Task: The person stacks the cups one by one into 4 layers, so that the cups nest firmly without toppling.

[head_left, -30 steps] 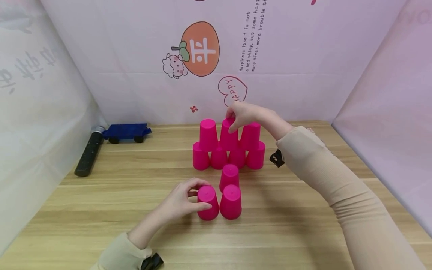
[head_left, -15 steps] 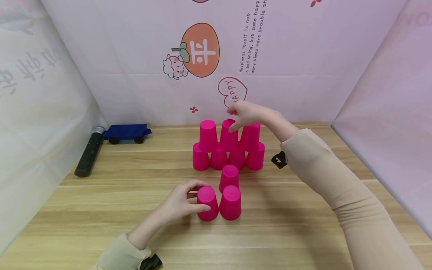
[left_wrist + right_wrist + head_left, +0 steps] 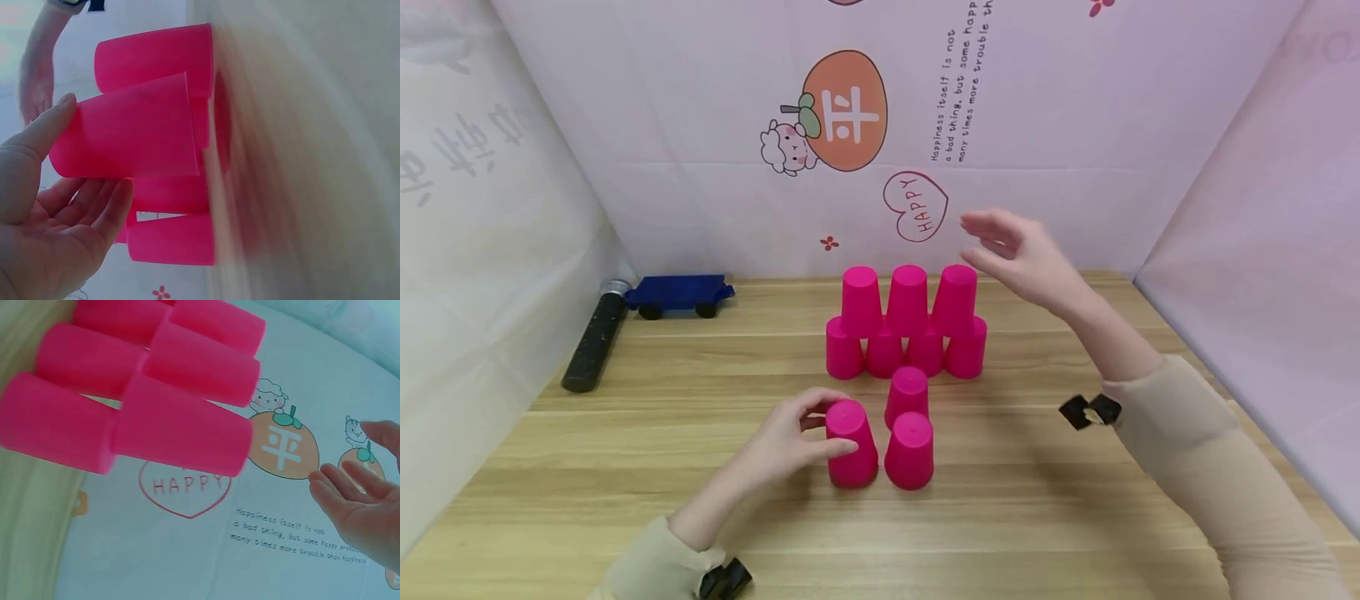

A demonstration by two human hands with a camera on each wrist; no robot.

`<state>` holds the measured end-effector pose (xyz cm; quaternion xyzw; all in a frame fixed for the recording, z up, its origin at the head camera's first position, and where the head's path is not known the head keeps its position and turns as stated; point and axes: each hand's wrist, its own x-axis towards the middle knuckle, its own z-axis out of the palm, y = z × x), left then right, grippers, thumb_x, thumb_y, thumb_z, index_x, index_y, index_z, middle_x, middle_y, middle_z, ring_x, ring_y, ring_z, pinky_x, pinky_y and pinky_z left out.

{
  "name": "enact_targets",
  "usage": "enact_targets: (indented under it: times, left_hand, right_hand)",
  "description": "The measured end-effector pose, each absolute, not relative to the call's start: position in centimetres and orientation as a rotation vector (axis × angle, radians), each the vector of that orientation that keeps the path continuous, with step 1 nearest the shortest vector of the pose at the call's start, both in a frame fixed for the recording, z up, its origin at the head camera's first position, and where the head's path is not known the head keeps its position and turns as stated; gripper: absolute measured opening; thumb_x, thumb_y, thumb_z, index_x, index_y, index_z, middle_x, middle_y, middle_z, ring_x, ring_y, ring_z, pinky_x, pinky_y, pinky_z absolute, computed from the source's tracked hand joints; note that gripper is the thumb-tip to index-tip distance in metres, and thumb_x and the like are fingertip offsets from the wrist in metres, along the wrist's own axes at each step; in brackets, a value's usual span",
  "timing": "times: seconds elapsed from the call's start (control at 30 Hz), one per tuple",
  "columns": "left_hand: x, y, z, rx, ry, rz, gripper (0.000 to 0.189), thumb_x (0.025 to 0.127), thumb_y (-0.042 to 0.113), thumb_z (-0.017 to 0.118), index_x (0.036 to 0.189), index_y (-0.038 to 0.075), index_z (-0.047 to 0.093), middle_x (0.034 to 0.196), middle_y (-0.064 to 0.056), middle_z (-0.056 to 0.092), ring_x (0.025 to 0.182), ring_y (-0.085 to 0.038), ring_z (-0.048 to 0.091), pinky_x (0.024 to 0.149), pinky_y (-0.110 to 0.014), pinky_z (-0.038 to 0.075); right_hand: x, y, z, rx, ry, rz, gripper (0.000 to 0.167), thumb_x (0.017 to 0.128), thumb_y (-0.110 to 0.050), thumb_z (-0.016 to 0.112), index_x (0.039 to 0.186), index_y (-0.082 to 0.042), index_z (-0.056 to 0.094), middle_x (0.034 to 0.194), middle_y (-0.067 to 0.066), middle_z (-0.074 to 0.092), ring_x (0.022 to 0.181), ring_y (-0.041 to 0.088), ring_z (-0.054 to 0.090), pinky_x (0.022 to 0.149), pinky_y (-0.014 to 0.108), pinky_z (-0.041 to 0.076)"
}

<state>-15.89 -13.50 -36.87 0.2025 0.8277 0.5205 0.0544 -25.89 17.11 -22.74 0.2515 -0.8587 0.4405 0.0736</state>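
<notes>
My left hand (image 3: 790,437) grips an upside-down pink cup (image 3: 853,450) between thumb and fingers. In the left wrist view that cup (image 3: 128,131) is tilted and its rim stands off the table. Two more pink cups, a front one (image 3: 910,454) and one behind it (image 3: 907,396), stand just to its right. Farther back is a stack of pink cups: a bottom row (image 3: 844,350) bears three upper cups (image 3: 907,302). My right hand (image 3: 1026,254) hovers above and right of the stack, fingers loosely bent, holding nothing; in the right wrist view it is apart from the cups.
A blue toy wagon (image 3: 677,294) and a black-handled cylinder (image 3: 597,342) lie at the back left of the wooden table (image 3: 1000,517). White printed sheets (image 3: 715,200) enclose the back and both sides.
My right hand has left the middle upper cup and moved up and to the right. My left hand has lifted its cup slightly and shifted it left, away from the front cup.
</notes>
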Motion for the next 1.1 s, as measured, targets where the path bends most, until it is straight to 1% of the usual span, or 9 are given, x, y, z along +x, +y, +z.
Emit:
enact_targets:
  times: [0.13,0.23,0.3,0.4,0.63,0.73,0.83,0.97,1.1]
  left_hand:
    - [-16.2,-13.9,-35.8,0.588,2.564,1.621,0.051,0.074,0.024,0.080,0.119,0.013,0.059,0.114,-0.004,0.064,0.102,-0.019,0.063,0.090,-0.030,0.054]
    - [-16.4,-14.3,-34.8,0.553,2.606,1.663,0.053,0.074,0.022,0.081,0.121,0.010,0.058,0.114,-0.007,0.064,0.101,-0.020,0.064,0.088,-0.030,0.055]
    - [-16.5,-14.7,-34.0,0.523,2.630,1.689,0.054,0.074,0.023,0.080,0.122,0.009,0.058,0.115,-0.009,0.063,0.101,-0.021,0.064,0.087,-0.030,0.055]
    - [-16.9,-15.1,-32.5,0.479,2.656,1.716,0.054,0.076,0.025,0.079,0.123,0.011,0.057,0.115,-0.009,0.063,0.102,-0.022,0.065,0.086,-0.029,0.055]
    - [-18.6,-15.9,-28.7,0.506,2.712,1.749,0.050,0.080,0.024,0.076,0.124,0.012,0.056,0.114,-0.008,0.061,0.102,-0.021,0.063,0.086,-0.029,0.055]
    - [-19.5,-16.1,-27.5,0.518,2.775,1.736,0.049,0.080,0.025,0.075,0.124,0.011,0.056,0.113,-0.007,0.061,0.101,-0.020,0.063,0.088,-0.029,0.055]
    - [-20.2,-15.9,-26.5,0.504,2.809,1.725,0.050,0.081,0.028,0.074,0.125,0.012,0.056,0.113,-0.006,0.060,0.102,-0.020,0.063,0.087,-0.031,0.055]
    - [-21.1,-15.2,-25.0,0.523,2.814,1.722,0.049,0.081,0.030,0.074,0.125,0.014,0.056,0.115,-0.006,0.059,0.104,-0.021,0.063,0.085,-0.034,0.056]
    - [-22.3,-14.2,-23.4,0.572,2.815,1.719,0.049,0.081,0.033,0.073,0.124,0.016,0.056,0.115,-0.004,0.060,0.104,-0.019,0.063,0.083,-0.036,0.057]
  right_hand:
    - [-24.0,18.5,-24.8,0.627,-2.542,1.383,0.045,0.091,-0.019,0.062,0.132,-0.003,0.051,0.132,0.015,0.056,0.123,0.022,0.053,0.103,0.027,0.044]
    - [-22.6,19.2,-26.6,0.556,-2.593,1.417,0.042,0.092,-0.024,0.060,0.129,-0.004,0.053,0.128,0.013,0.058,0.113,0.012,0.059,0.091,0.016,0.049]
    - [-21.8,19.5,-28.0,0.547,-2.634,1.454,0.040,0.093,-0.025,0.059,0.127,-0.004,0.054,0.126,0.015,0.059,0.106,0.007,0.060,0.085,0.013,0.050]
    - [-20.6,19.8,-29.9,0.594,-2.701,1.495,0.038,0.094,-0.022,0.058,0.125,-0.002,0.055,0.124,0.018,0.060,0.103,0.007,0.062,0.083,0.014,0.051]
    - [-18.3,20.1,-33.3,0.694,-2.766,1.561,0.035,0.091,-0.016,0.062,0.121,0.002,0.057,0.117,0.018,0.063,0.107,0.025,0.062,0.084,0.015,0.051]
    - [-17.5,19.8,-34.3,0.757,-2.759,1.596,0.038,0.088,-0.014,0.065,0.120,0.005,0.056,0.116,0.019,0.063,0.106,0.019,0.063,0.086,0.017,0.052]
    - [-16.9,19.3,-35.2,0.828,-2.763,1.638,0.043,0.085,-0.013,0.069,0.120,0.007,0.055,0.117,0.021,0.062,0.106,0.012,0.062,0.092,0.025,0.052]
    - [-16.4,18.3,-35.9,0.885,-2.777,1.687,0.047,0.082,-0.014,0.072,0.121,0.005,0.053,0.120,0.023,0.060,0.112,0.028,0.059,0.097,0.036,0.048]
    - [-16.2,17.4,-36.3,0.889,-2.788,1.736,0.051,0.081,-0.013,0.073,0.124,0.004,0.052,0.123,0.025,0.057,0.116,0.042,0.053,0.098,0.038,0.047]
